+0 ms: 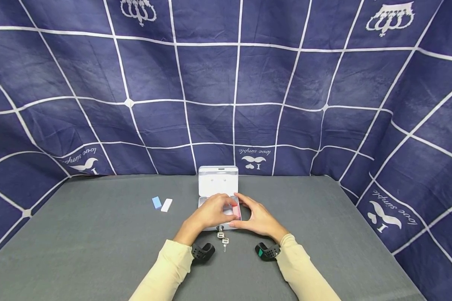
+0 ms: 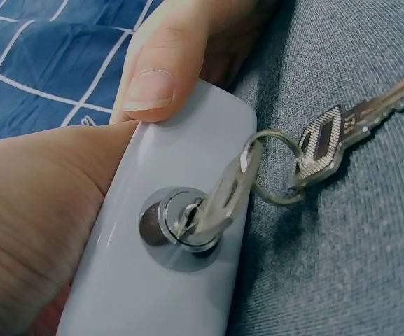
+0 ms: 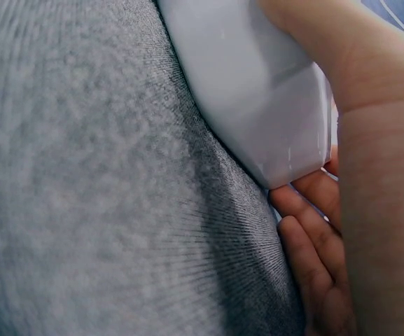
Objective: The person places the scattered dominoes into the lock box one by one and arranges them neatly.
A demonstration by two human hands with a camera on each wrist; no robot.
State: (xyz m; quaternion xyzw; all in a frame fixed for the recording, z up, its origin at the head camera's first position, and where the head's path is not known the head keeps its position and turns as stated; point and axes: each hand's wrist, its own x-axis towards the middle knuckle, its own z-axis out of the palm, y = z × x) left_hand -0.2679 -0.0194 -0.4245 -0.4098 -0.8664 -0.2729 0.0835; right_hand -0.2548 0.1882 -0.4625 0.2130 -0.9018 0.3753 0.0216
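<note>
A small white cash box (image 1: 218, 182) stands on the grey table, its lid raised at the back. My left hand (image 1: 214, 210) reaches over the box from the left, thumb and fingertips pinching the two ends of a pink block (image 1: 236, 211) inside by the right wall. With my right hand (image 1: 259, 219) I grip the box's right side, thumb on the front and fingers round towards the back. In the left wrist view a key (image 2: 226, 199) sits in the round lock (image 2: 187, 217), and a second key (image 2: 321, 147) hangs from its ring.
A blue block (image 1: 156, 202) and a white block (image 1: 166, 205) lie on the grey tabletop (image 1: 109, 234) left of the box. Behind the table hangs a blue curtain (image 1: 207, 83) with white lines, which also runs along both sides.
</note>
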